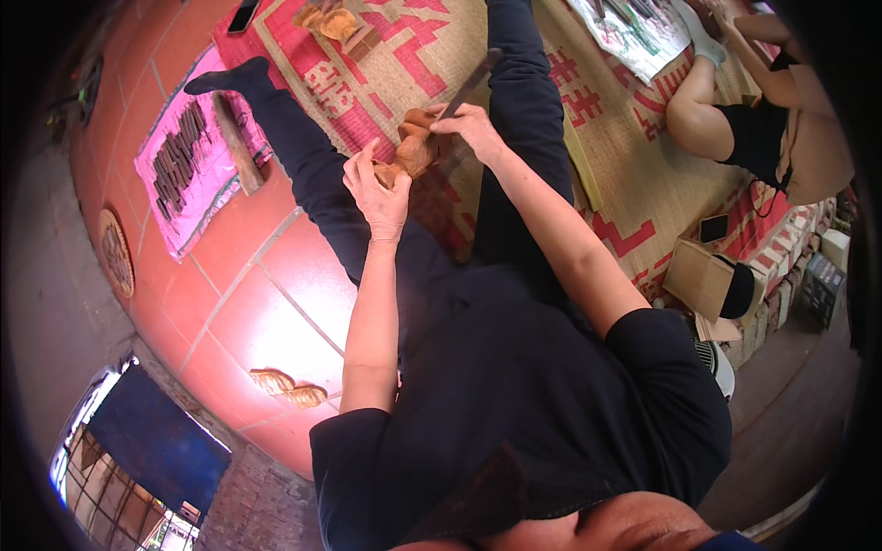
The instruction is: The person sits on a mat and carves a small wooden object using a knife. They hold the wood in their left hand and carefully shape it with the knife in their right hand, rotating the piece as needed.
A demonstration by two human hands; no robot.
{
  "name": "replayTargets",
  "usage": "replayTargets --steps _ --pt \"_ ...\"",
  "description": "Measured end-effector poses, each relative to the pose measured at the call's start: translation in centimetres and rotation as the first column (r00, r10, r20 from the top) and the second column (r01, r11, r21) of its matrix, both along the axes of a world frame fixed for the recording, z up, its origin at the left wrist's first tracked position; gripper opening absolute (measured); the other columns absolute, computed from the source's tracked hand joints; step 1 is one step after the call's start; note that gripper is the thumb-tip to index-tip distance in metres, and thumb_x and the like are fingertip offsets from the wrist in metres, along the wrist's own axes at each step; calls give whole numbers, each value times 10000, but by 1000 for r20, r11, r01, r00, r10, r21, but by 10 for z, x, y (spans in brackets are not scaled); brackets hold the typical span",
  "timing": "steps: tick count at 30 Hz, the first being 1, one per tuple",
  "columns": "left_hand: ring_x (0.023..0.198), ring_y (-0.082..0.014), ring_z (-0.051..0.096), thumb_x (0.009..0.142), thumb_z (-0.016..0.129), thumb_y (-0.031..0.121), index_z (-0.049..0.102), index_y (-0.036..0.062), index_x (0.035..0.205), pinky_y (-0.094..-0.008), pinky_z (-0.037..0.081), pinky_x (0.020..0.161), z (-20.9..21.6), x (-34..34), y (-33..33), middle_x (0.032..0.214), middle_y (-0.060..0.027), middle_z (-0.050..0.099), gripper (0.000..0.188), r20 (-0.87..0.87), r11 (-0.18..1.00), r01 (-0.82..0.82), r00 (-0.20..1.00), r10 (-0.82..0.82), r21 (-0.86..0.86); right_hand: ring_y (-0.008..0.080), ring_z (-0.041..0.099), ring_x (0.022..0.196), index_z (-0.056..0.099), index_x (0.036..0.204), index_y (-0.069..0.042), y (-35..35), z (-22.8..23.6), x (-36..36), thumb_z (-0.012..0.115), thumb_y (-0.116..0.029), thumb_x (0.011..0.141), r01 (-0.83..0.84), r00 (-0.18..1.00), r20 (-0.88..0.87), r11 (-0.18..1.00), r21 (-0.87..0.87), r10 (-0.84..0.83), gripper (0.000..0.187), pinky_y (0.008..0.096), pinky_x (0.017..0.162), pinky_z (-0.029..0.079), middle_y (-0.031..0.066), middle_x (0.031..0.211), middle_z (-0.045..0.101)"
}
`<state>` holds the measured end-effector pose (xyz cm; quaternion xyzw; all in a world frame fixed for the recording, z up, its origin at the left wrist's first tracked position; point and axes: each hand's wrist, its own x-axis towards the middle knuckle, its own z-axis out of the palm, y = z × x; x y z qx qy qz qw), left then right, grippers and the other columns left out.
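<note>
A small orange-brown wooden carving (416, 149) with rounded forms stands between my legs, above the woven mat (441, 73). My left hand (378, 200) is closed around its near end, thumb and fingers on either side. In my right hand (473, 130) is a long, flat, dark file (470, 83), gripped near its lower end and slanting up and away to the right. The lower end of the file is beside the top of the carving; whether they touch I cannot tell.
Left of my leg, a pink cloth (197, 225) bears several dark chisels (179, 156) and a wooden club (234, 147). Another wooden carving (338, 26) lies ahead. On the right sits another person (781, 119) near a white cloth (643, 50) with tools. A cardboard box (695, 275) stands behind.
</note>
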<state>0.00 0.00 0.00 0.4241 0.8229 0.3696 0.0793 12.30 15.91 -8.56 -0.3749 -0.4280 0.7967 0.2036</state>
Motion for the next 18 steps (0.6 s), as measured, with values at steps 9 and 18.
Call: replayTargets --steps 9,18 --pt "1005 -261 476 636 626 95 542 96 1229 -383 363 964 1 5 1 1101 -104 487 599 45 1000 -18 999 18 -10 197 602 991 685 1043 -5 -7 22 8 738 -85 730 -97 995 -34 995 12 98 328 306 924 415 49 1018 677" --pt "1046 -314 465 623 634 72 536 119 1228 -426 377 956 0 5 2 1117 -116 470 615 20 1000 -7 1000 7 -7 179 629 904 689 1007 13 -4 15 8 779 -83 693 -20 1000 -7 992 123 21 341 284 850 453 83 973 683"
